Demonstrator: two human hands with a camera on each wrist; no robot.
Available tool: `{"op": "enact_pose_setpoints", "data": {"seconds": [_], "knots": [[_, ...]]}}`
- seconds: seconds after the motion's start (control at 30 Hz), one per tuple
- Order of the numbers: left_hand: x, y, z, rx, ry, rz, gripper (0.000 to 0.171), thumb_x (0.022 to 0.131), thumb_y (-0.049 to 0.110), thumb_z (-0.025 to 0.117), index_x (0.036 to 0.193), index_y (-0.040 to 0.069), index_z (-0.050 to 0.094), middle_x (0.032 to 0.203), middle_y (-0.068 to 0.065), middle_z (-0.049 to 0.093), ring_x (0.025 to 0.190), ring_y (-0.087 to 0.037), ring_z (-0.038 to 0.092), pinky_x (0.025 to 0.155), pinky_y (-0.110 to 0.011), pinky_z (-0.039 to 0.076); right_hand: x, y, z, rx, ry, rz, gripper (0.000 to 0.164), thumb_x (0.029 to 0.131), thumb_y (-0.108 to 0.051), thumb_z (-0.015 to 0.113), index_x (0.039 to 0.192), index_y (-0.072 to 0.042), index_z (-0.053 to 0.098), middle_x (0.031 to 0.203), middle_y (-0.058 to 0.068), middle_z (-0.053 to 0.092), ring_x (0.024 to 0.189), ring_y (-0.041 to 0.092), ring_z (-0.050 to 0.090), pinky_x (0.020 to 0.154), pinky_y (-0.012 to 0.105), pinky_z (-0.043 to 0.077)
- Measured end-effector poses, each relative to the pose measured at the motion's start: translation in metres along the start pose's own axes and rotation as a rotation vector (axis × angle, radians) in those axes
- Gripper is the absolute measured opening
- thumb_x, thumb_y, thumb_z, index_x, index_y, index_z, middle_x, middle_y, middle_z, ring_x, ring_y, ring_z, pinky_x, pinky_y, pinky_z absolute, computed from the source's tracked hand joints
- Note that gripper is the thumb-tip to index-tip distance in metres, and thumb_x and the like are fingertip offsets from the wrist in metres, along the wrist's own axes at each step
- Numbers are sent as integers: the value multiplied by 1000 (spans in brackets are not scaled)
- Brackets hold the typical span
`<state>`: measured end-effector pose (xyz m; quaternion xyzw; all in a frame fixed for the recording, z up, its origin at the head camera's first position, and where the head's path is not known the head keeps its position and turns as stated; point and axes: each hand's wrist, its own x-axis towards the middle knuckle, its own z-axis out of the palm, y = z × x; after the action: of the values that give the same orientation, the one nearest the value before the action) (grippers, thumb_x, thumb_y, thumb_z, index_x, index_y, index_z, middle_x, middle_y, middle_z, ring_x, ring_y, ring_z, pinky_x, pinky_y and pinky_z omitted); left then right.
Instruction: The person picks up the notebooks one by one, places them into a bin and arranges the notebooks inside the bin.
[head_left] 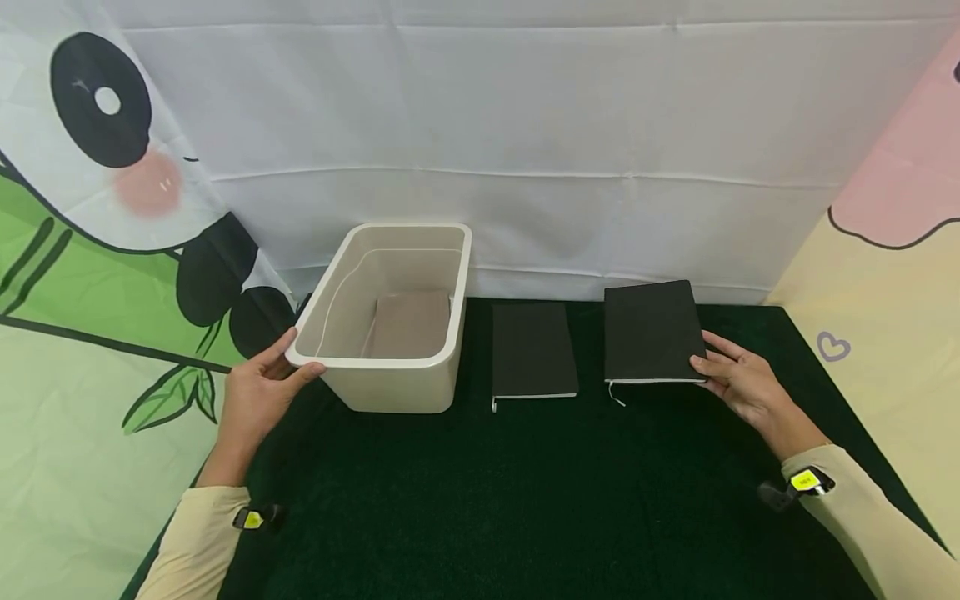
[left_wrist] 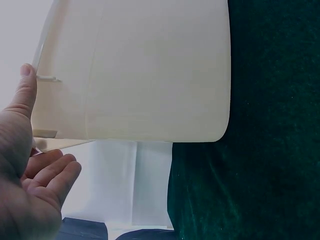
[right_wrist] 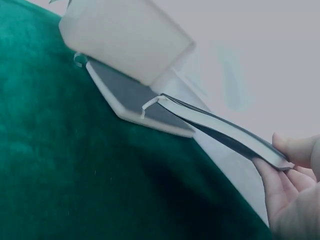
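My right hand pinches the right edge of a black notebook, thumb on the cover and fingers beneath. In the right wrist view this notebook is raised above the table, its white page edges and ribbon showing. A second black notebook lies flat on the table to its left, a ribbon marker at its lower corner. My left hand grips the near left corner of a cream plastic bin, thumb over the rim. Inside the bin stands a brownish flat item, its lower part hidden by the front wall.
A dark green cloth covers the table. Behind it hangs a white fabric backdrop, close to the bin and notebooks. Printed cartoon cloths hang at the left and right sides.
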<state>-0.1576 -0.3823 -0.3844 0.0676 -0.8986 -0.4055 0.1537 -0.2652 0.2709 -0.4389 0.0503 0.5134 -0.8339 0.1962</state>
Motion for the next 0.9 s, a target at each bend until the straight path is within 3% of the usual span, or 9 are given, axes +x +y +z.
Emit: {"op": "enact_pose_setpoints", "data": {"seconds": [0.1,0.33,0.47,0.57,0.67,0.73,0.9], "knots": [[0,-1,1,7,6,2,78,91,41,77,156,18,42,148,-17,53,129,-40,56,97,-57,48,-3,-6,7,26,-2,-3,46,97,7,63,131,-24,58,109,0,77,96,16,76,82,30,61],[1,-3,2,3,4,10,78,91,41,78,156,20,42,149,-17,53,130,-40,56,97,-56,48,-10,-17,21,86,-30,-18,39,98,7,60,121,-24,68,109,3,77,96,18,76,81,30,61],[1,-2,1,9,2,7,78,90,41,78,156,20,42,148,-17,54,129,-39,57,97,-56,48,-12,-23,31,96,-30,-22,41,98,8,61,124,-23,65,110,3,77,97,18,76,81,31,61],[1,-1,1,15,1,0,78,90,42,78,156,20,42,148,-16,54,129,-39,57,97,-56,48,-13,-28,39,95,-21,-20,54,97,7,62,141,-23,55,110,2,77,97,18,76,82,30,61],[1,0,1,9,-3,-9,79,90,43,78,156,20,42,149,-17,53,130,-39,56,98,-58,48,-13,-33,47,82,-17,-21,78,97,6,63,161,-25,31,110,1,76,97,16,76,82,29,61],[1,0,1,2,-8,-16,79,90,43,78,157,20,41,150,-17,52,130,-41,55,98,-60,47,-13,-36,53,74,-22,-22,88,97,6,62,166,-23,15,110,0,77,97,16,75,81,29,61],[2,-1,1,-1,-9,-19,79,90,43,78,157,21,41,149,-19,52,130,-42,55,97,-61,47,-14,-41,67,64,-35,-24,89,97,6,62,166,-20,12,110,-1,77,97,16,75,82,29,61]]}}
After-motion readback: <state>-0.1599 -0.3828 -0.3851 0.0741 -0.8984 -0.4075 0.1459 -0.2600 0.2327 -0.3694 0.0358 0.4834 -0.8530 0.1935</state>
